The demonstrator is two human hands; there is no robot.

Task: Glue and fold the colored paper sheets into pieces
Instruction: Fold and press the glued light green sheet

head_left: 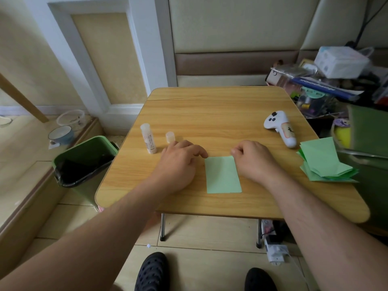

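On table (220, 106), near front edge: green sheet (223, 175) flat. Right hand (253, 159) curled, apparently pinching far right corner; left hand (180, 162) loosely curled beside far left corner, contact unclear. Judged light, limp, easily creased; best held at corners. Glue stick (148, 138) uncapped, left.

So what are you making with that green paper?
A person sits at a small wooden table with one green paper sheet lying flat in front of them. Their left hand and right hand rest at its top corners. A glue stick stands open beside its cap, and a stack of green sheets waits on the right.
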